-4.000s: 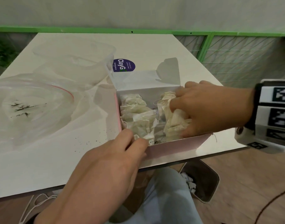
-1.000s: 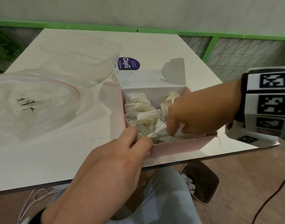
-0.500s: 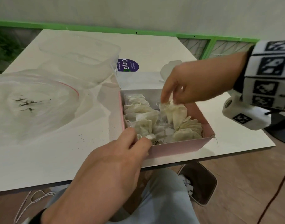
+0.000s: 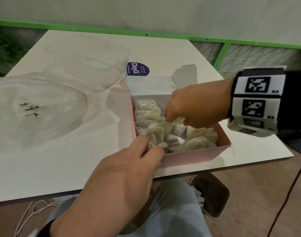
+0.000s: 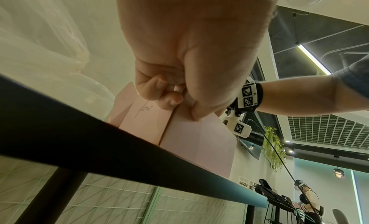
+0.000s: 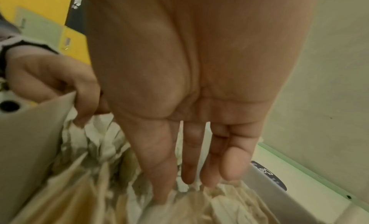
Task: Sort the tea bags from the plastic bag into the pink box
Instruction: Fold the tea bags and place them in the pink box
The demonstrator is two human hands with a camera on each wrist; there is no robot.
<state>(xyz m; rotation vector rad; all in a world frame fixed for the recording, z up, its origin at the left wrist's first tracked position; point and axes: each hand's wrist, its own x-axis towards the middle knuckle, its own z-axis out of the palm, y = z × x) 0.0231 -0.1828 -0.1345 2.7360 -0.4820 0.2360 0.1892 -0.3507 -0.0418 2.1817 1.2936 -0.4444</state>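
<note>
right hand (image 4: 196,106) hiding some tea bags (image 4: 163,132), right fingertips (image 6: 159,194) blurred

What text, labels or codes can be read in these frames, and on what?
"ClayG": purple sticker on the table; its smaller lines are too small to read.
Cursive word on the pink box: not clearly legible.
Black-and-white square codes on the right wristband; tiny characters beside them are unreadable.
</note>
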